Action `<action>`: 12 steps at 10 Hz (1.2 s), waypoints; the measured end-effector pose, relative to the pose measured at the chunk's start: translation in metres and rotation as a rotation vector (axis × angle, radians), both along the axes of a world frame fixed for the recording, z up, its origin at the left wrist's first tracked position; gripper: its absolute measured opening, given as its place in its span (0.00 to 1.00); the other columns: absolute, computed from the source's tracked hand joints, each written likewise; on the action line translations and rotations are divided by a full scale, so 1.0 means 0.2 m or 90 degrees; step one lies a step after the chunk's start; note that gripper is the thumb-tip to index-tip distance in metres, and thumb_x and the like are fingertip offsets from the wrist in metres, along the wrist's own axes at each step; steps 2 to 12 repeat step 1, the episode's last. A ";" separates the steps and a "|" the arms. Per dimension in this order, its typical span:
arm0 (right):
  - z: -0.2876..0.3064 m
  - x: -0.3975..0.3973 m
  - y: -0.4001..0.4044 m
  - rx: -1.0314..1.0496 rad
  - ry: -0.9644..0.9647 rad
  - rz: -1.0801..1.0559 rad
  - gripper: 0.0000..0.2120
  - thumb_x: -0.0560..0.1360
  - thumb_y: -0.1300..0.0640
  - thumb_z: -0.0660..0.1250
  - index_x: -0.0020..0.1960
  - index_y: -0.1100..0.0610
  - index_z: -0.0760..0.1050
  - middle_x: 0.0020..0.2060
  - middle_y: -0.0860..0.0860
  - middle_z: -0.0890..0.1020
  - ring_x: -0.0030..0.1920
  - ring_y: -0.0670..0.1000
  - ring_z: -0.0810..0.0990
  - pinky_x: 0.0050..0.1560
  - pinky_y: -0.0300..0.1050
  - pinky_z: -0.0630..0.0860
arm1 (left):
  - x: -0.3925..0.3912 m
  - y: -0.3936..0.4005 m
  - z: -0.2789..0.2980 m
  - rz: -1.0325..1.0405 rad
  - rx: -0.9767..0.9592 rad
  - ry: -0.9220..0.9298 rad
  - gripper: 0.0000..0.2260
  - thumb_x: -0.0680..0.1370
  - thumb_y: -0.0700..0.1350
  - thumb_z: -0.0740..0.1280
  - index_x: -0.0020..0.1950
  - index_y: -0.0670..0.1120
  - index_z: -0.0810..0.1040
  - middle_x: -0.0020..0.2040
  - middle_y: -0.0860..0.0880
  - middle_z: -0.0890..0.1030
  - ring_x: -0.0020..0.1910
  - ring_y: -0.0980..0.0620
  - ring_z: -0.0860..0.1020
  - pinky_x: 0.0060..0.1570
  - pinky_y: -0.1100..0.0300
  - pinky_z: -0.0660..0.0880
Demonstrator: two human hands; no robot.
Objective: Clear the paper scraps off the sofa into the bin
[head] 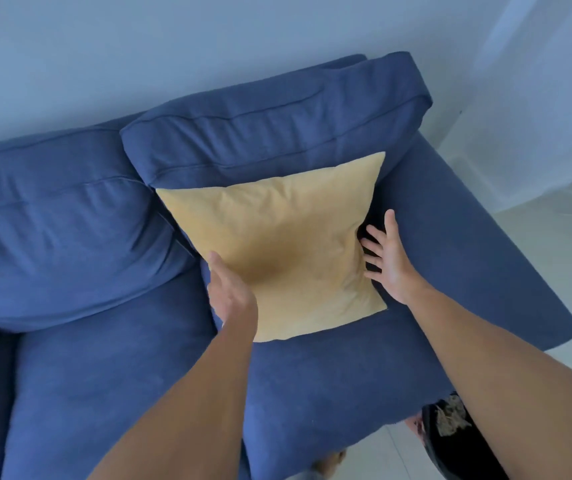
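A yellow cushion (277,244) leans against the back cushion of the blue sofa (111,375), on its right seat. My left hand (231,292) grips the cushion's left edge, with the fingers hidden behind it and the fabric dented beside it. At the cushion's right edge is my right hand (386,258), fingers spread, fingertips touching or nearly touching the edge. On the floor at the sofa's front right corner stands a black-lined bin (451,445) with crumpled paper scraps (451,419) in it, partly hidden by my right arm. No scraps show on the seats.
The sofa's right armrest (478,244) runs close beside my right hand. A pale wall stands behind the sofa, and light floor (554,258) lies to its right. My feet (329,459) show under the seat's front edge.
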State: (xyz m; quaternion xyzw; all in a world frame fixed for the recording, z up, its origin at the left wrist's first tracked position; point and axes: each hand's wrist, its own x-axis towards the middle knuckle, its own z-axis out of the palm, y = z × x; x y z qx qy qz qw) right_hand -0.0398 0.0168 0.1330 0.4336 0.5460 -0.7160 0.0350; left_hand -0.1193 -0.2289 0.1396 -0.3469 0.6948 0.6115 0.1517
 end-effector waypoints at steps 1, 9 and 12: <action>0.00 0.11 0.11 0.015 0.000 -0.060 0.42 0.80 0.23 0.49 0.83 0.48 0.65 0.80 0.53 0.71 0.79 0.61 0.69 0.78 0.66 0.66 | 0.16 0.25 0.05 -0.070 -0.105 0.136 0.28 0.85 0.64 0.49 0.77 0.52 0.76 0.72 0.47 0.77 0.69 0.43 0.75 0.71 0.47 0.70; 0.00 0.11 0.11 0.015 0.000 -0.060 0.42 0.80 0.23 0.49 0.83 0.48 0.65 0.80 0.53 0.71 0.79 0.61 0.69 0.78 0.66 0.66 | 0.16 0.25 0.05 -0.070 -0.105 0.136 0.28 0.85 0.64 0.49 0.77 0.52 0.76 0.72 0.47 0.77 0.69 0.43 0.75 0.71 0.47 0.70; 0.00 0.11 0.11 0.015 0.000 -0.060 0.42 0.80 0.23 0.49 0.83 0.48 0.65 0.80 0.53 0.71 0.79 0.61 0.69 0.78 0.66 0.66 | 0.16 0.25 0.05 -0.070 -0.105 0.136 0.28 0.85 0.64 0.49 0.77 0.52 0.76 0.72 0.47 0.77 0.69 0.43 0.75 0.71 0.47 0.70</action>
